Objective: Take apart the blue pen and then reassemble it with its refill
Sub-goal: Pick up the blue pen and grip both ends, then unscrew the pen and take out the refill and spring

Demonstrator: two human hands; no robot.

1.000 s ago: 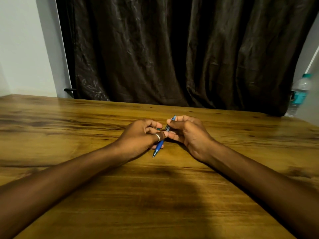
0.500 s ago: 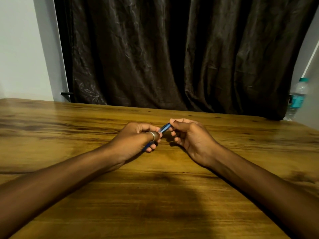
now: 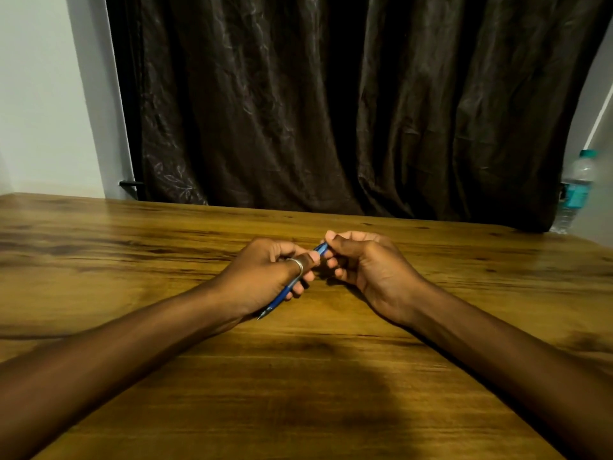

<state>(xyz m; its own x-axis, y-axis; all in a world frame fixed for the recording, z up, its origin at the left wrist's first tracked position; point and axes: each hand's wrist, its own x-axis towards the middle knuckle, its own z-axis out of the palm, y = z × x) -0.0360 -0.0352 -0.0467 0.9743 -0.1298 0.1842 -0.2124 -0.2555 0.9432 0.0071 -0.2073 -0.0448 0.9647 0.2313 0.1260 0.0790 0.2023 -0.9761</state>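
Note:
The blue pen (image 3: 280,296) lies slanted between both hands just above the wooden table (image 3: 298,393), its tip pointing down-left toward me. My left hand (image 3: 265,273), with a ring on one finger, is wrapped around the pen's lower barrel and hides its middle. My right hand (image 3: 368,263) pinches the pen's upper end (image 3: 321,249) between thumb and fingertips. The pen looks whole; no refill shows apart from it.
A dark curtain (image 3: 331,111) hangs behind the table's far edge. A clear water bottle with a teal label (image 3: 575,190) stands at the far right, beside the curtain. A pale wall fills the upper left.
The pen has tilted flatter, from steep to a shallow slant. My left hand has slid down and closed around the barrel, and the tip now sticks out below it.

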